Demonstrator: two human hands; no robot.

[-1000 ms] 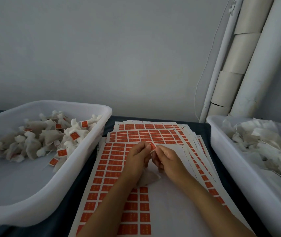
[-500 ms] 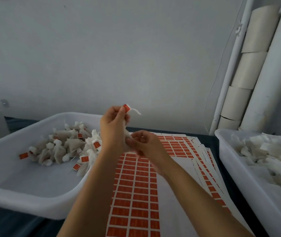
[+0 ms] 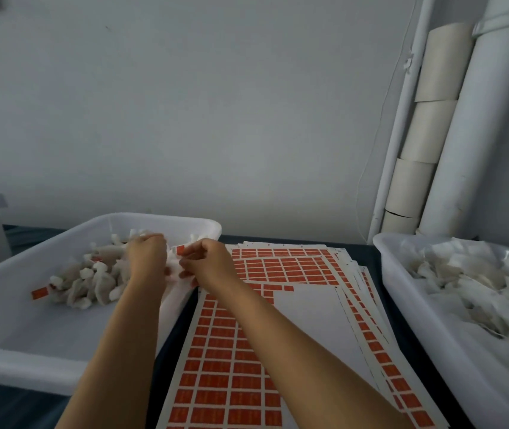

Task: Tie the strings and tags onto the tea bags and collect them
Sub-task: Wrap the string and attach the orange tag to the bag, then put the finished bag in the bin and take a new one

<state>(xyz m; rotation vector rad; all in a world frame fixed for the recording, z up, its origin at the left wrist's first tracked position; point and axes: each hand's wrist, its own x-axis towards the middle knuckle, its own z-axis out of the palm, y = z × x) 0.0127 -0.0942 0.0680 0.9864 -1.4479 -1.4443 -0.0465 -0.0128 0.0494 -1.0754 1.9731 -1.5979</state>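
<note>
Fingers (image 3: 192, 257) of right hand (image 3: 208, 264) curled inward, apparently pinching a small white tea bag with an orange rectangular tag (image 3: 180, 250) over the right wall of the left white plastic tub (image 3: 30, 363). Fingers of left hand (image 3: 147, 258) curled downward over the same bag, back of hand toward the camera; whether gripping or merely touching, cannot tell, since fingertips hidden. Hands just beside each other, tag visible between them.

Heap of finished white tea bags with orange tags (image 3: 92, 278) lying in the far half of the left tub, one tag (image 3: 39, 293) loose at its near-left edge. Stack of white sheets printed with rows of orange rectangular tags (image 3: 231, 382) fanned out on the dark worktop (image 3: 6, 410) between the tubs, topmost sheet partly stripped to bare white backing (image 3: 309, 320). Right white plastic tub (image 3: 401, 292) filled with untagged white tea bags and loose string (image 3: 469, 283). Pale cardboard tubes (image 3: 426, 119) and white pipe (image 3: 476, 134) upright against the grey wall at right.
</note>
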